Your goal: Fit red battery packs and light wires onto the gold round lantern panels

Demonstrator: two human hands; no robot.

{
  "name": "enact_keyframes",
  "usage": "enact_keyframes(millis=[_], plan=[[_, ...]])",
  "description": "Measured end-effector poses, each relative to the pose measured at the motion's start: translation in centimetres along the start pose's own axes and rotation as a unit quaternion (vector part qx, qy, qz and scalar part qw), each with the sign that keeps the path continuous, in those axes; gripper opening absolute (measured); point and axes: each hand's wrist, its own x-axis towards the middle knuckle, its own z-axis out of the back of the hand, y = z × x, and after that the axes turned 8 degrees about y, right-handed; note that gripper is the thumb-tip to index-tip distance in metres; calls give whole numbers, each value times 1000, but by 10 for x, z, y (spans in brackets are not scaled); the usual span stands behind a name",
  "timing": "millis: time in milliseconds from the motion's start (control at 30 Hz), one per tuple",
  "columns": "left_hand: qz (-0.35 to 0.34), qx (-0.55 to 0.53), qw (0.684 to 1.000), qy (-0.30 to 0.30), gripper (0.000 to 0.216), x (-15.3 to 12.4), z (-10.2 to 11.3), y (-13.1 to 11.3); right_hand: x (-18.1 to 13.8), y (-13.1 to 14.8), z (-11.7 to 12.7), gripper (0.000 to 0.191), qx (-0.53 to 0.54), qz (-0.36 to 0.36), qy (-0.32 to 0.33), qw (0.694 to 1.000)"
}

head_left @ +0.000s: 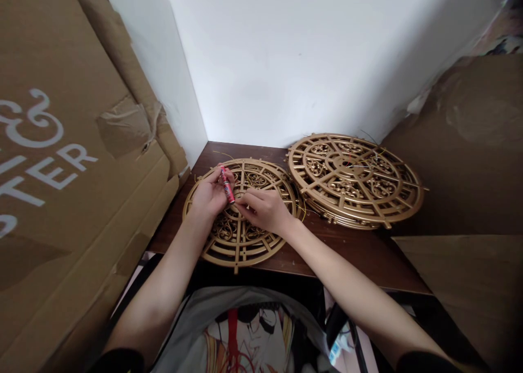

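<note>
My left hand (210,194) is closed around small red cylinders (227,189) that look like batteries, lying in line along its fingers. My right hand (265,208) is pinched, its fingertips close to the lower end of the cylinders. Whether those fingertips grip anything is too small to tell. Both hands are over a round gold openwork disc (261,251) with rings, spokes and scroll patterns, lying on a dark brown table (327,250). Thin yellow wire shows at the disc's right edge.
To the right rests a stack of similar gold discs (402,199), with loose thin wires on top. A large cardboard box (73,209) with white lettering stands at the left, more cardboard (461,155) at the right. A white wall (278,62) closes the back.
</note>
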Motion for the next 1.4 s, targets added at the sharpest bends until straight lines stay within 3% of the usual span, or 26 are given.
enact_keyframes(millis=[333,600,1400], plan=[[5,-15,1000,9,26,1,2,-2,0,0,1,10,104,-18,6,994],[-1,-27,1000,6,25,1,3,-2,2,-1,3,14,100,-16,45,994],[-12,-12,1000,-7,24,1,3,1,2,1,1,15,47,-50,55,996]])
